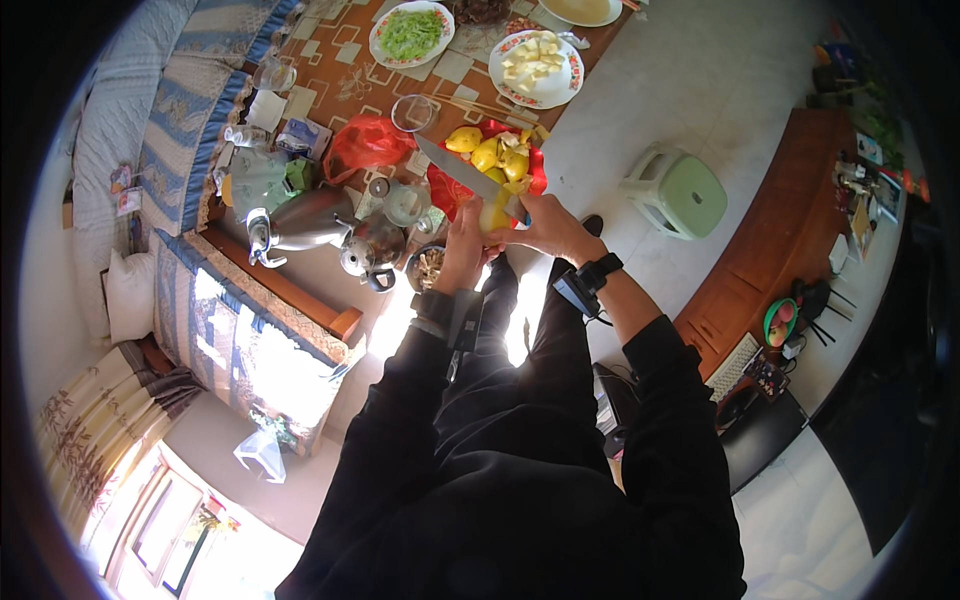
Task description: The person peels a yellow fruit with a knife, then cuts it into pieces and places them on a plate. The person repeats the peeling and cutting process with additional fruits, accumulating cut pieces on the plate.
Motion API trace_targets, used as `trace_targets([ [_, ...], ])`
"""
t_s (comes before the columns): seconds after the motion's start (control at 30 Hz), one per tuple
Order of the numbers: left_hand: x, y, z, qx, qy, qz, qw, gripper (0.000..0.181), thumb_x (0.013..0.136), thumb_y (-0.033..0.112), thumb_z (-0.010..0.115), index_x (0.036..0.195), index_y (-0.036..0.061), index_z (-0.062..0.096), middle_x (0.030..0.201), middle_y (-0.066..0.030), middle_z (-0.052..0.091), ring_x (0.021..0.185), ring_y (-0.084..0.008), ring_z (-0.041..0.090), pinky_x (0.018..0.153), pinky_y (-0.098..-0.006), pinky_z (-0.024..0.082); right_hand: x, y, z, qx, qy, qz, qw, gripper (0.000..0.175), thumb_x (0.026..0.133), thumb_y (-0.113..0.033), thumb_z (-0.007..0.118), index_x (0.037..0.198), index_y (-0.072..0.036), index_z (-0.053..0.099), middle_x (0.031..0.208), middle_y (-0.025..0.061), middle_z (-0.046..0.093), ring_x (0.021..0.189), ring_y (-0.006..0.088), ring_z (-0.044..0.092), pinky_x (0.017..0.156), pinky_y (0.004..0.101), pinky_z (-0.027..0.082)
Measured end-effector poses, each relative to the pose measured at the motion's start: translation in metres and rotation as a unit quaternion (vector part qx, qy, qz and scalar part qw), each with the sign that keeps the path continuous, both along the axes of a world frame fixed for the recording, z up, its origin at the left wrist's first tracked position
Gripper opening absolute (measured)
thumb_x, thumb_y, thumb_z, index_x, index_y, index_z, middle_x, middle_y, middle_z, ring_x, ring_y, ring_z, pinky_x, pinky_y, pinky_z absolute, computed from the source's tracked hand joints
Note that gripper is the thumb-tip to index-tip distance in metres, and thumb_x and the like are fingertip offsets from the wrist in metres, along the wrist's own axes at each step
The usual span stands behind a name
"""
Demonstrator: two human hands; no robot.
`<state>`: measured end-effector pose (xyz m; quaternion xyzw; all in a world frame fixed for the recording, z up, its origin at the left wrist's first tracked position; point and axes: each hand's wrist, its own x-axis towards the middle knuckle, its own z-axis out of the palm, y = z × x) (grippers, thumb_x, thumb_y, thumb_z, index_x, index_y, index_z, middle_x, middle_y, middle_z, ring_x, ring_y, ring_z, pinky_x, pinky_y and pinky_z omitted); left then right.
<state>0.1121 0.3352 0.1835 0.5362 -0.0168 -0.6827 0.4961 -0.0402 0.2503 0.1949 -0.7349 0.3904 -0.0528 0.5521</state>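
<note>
My left hand [463, 247] grips a partly peeled yellow fruit [492, 217], pale where the skin is off. In my right hand [556, 229] is a kitchen knife, its handle mostly hidden by the fingers. The wide knife blade [461, 171] points up and left, its base close by the fruit. Just beyond both hands, at the table's edge, a red scalloped tray [442, 193] holds several yellow fruits [486, 154] and pieces of peel. Farther back, a floral-rimmed plate [504, 88] carries pale cut chunks [534, 61].
Left of the tray are a glass mug [406, 204], a glass teapot [371, 251], a steel thermos jug [311, 219] and a red plastic bag [371, 142]. Chopsticks [480, 107] and a plate of shredded greens [411, 34] lie behind. A green stool [679, 191] stands to the right.
</note>
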Motion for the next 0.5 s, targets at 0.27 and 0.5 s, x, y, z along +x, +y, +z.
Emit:
trace_targets([
  [0.27, 0.0041, -0.0015, -0.0044, -0.017, 0.007, -0.021, 1.000, 0.033, 0.098, 0.039, 0.042, 0.104, 0.0078, 0.050, 0.071, -0.0051, 0.056, 0.051, -0.0120, 0.051, 0.042, -0.0218, 0.039, 0.0011, -0.0013, -0.0024, 0.001, -0.024, -0.012, 1.000, 0.065, 0.069, -0.056, 0.078, 0.083, 0.003, 0.054, 0.069, 0.0117, 0.056, 0.062, 0.0228, 0.054, 0.058, 0.0344, 0.042],
  [0.5, 0.0023, -0.0017, 0.0023, -0.009, -0.021, -0.028, 0.999, 0.035, 0.101, 0.036, 0.036, 0.106, 0.0048, 0.050, 0.074, -0.0039, 0.054, 0.053, -0.0100, 0.046, 0.045, -0.0218, 0.035, 0.0018, -0.0013, 0.0021, 0.024, -0.020, -0.005, 0.999, 0.061, 0.070, -0.054, 0.078, 0.076, 0.003, 0.055, 0.065, 0.0120, 0.056, 0.060, 0.0218, 0.054, 0.056, 0.0341, 0.041],
])
